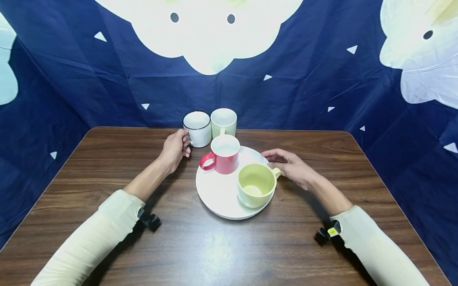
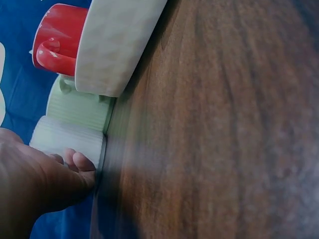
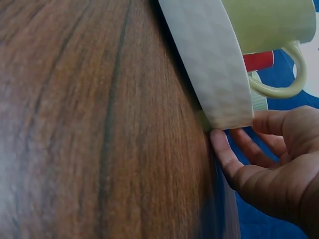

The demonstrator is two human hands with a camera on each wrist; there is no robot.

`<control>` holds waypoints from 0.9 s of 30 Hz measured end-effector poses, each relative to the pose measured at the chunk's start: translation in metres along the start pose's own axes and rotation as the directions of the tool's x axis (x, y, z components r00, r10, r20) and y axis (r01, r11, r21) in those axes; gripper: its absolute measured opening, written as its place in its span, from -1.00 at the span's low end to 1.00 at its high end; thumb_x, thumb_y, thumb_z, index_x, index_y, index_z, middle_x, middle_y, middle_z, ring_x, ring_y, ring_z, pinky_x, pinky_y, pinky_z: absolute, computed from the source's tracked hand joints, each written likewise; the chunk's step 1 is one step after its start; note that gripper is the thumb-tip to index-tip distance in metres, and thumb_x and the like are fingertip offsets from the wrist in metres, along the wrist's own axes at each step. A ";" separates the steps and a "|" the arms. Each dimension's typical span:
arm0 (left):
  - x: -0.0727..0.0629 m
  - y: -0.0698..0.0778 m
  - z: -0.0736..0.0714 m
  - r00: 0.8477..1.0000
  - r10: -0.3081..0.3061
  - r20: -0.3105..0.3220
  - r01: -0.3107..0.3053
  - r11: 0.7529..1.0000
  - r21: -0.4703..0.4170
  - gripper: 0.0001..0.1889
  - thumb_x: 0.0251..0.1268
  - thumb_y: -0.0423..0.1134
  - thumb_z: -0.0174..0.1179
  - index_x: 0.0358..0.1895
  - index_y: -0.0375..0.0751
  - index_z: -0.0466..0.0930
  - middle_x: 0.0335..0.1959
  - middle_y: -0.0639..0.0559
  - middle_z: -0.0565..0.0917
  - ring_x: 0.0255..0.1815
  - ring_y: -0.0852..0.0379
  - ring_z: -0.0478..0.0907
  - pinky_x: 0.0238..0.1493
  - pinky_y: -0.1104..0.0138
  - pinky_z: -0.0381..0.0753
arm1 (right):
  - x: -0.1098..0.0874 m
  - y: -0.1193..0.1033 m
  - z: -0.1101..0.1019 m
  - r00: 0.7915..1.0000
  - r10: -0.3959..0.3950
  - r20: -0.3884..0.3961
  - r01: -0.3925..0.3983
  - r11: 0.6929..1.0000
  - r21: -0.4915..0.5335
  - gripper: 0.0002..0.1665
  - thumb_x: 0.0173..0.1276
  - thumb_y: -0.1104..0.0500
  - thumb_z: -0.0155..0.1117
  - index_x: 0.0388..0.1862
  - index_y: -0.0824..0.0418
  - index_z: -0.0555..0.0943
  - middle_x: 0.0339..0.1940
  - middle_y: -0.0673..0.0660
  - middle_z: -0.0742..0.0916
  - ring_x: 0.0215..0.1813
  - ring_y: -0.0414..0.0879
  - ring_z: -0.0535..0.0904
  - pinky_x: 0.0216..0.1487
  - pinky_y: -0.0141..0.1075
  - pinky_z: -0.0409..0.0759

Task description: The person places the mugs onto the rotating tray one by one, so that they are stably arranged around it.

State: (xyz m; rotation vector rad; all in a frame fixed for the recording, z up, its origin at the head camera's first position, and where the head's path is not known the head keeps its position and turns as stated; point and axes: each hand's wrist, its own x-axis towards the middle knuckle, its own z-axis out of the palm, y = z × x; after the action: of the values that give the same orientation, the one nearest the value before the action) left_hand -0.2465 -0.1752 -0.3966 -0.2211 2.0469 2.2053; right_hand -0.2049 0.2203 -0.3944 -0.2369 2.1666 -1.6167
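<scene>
My left hand (image 1: pixel 175 149) holds the handle of a white ribbed mug (image 1: pixel 199 133) with a dark rim, at the table's far edge. Curled fingers beside that mug (image 2: pixel 72 137) show in the left wrist view. The right hand (image 1: pixel 291 169) rests its fingertips against the outer side of a round white plate (image 1: pixel 214 194), close to a yellow-green mug's (image 1: pixel 255 184) handle. Faceted sides of the plate (image 3: pixel 209 64) appear in the right wrist view, fingers touching its edge. On the plate stand the yellow-green mug and a red mug (image 1: pixel 227 161) with its handle pointing left.
A pale green ribbed mug (image 1: pixel 229 123) stands right of the white one, behind the red mug, its handle towards me. The brown wooden table (image 1: pixel 171 246) ends at the back against a dark blue cloth (image 1: pixel 286 107) with white cloud shapes.
</scene>
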 end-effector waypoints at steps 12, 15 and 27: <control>-0.004 -0.004 -0.001 0.999 0.033 -0.044 -0.036 0.997 -0.070 -0.55 0.82 -0.13 -0.14 -0.48 0.01 0.18 -0.51 0.20 0.23 -0.51 0.24 0.28 -0.48 0.49 0.36 | 0.007 -0.001 0.004 0.998 -0.004 -0.059 0.003 1.000 -0.002 -0.52 0.71 0.41 0.11 0.52 0.32 0.61 0.21 0.19 0.72 0.14 -0.17 0.66 -0.06 -0.45 0.69; -0.006 -0.005 -0.003 0.998 0.036 -0.051 -0.040 0.996 -0.078 -0.55 0.81 -0.14 -0.13 -0.49 0.01 0.18 -0.52 0.20 0.23 -0.52 0.25 0.27 -0.49 0.48 0.34 | 0.010 0.000 0.005 0.997 -0.004 -0.076 0.005 1.000 0.009 -0.54 0.72 0.41 0.11 0.49 0.35 0.61 0.15 0.14 0.73 0.09 -0.22 0.67 -0.09 -0.48 0.67; -0.018 0.000 -0.011 0.997 0.046 -0.054 -0.053 0.990 -0.128 -0.54 0.82 -0.15 -0.15 -0.49 0.01 0.19 -0.53 0.22 0.22 -0.51 0.25 0.20 -0.47 0.47 0.28 | 0.009 0.005 0.000 0.990 0.030 -0.138 -0.020 0.997 0.070 -0.62 0.76 0.29 0.23 0.40 0.46 0.60 0.00 -0.04 0.75 -0.06 -0.28 0.69 -0.08 -0.46 0.71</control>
State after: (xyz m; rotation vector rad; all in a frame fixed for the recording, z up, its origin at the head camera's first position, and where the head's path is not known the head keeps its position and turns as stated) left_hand -0.2290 -0.1860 -0.3938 -0.2433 1.9565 2.3889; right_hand -0.2118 0.2183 -0.4016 -0.0780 2.2019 -1.7363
